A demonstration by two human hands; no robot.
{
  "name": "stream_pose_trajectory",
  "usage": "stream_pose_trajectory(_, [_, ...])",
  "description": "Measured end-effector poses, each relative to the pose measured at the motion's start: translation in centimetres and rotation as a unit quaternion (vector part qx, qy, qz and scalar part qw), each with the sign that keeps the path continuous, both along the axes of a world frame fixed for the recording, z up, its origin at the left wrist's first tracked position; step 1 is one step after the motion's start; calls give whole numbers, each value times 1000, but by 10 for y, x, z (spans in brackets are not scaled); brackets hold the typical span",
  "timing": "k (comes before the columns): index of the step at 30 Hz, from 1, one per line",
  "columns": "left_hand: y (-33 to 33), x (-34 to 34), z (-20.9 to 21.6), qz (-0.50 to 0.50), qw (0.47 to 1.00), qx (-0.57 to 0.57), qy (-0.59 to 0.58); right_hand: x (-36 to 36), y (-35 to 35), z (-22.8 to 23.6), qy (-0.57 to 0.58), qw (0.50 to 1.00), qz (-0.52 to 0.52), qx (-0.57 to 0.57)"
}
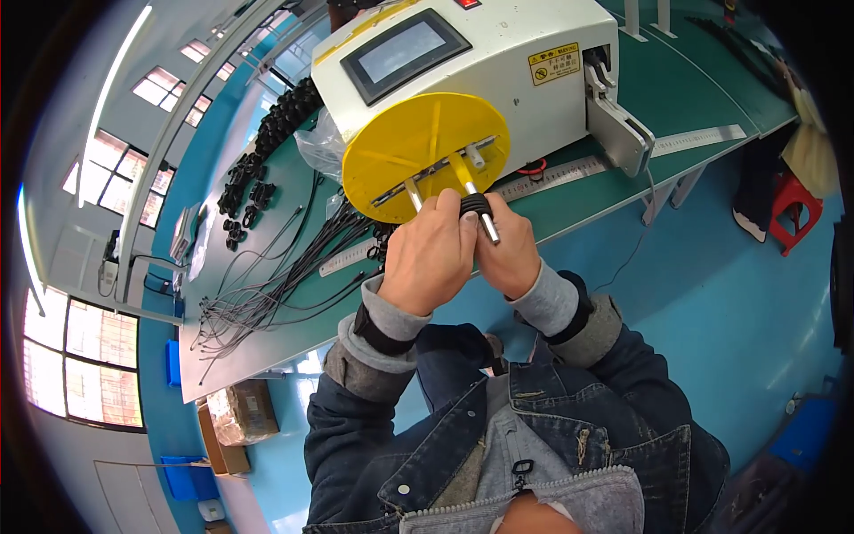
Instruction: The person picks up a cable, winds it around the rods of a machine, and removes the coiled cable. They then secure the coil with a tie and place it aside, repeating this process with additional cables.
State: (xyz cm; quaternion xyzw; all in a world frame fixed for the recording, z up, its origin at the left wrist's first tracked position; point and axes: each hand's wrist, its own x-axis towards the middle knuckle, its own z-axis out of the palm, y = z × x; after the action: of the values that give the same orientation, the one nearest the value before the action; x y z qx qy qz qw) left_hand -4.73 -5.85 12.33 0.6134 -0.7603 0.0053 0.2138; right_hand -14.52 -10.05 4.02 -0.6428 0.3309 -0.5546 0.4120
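Observation:
A small coil of black cable (476,206) sits round a metal peg (491,233) that sticks out from the yellow disc (382,156) of a white winding machine (543,111). My left hand (433,254) is closed at the coil's left side, its thumb pressed against the turns. From the right, my right hand (511,249) closes on the same coil; its fingertips are partly hidden behind the cable and peg. A second peg (414,194) stands on the disc just left of my hands.
Many loose black cables (267,298) lie on the green table (302,343) at left, with finished-looking black coils (289,116) heaped behind them. A steel ruler (556,178) runs along the table's front. On the floor are a cardboard box (245,414) and a red stool (794,214).

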Motion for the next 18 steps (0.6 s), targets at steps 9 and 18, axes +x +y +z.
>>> stream_pose_trajectory(9, [46,-21,-16,1,999,10,49,-25,34,4,28,998,-38,-52])
stream_pose_trajectory(18, [58,20,-38,-69,804,361,468,-31,36,6,90,982,158,-53])
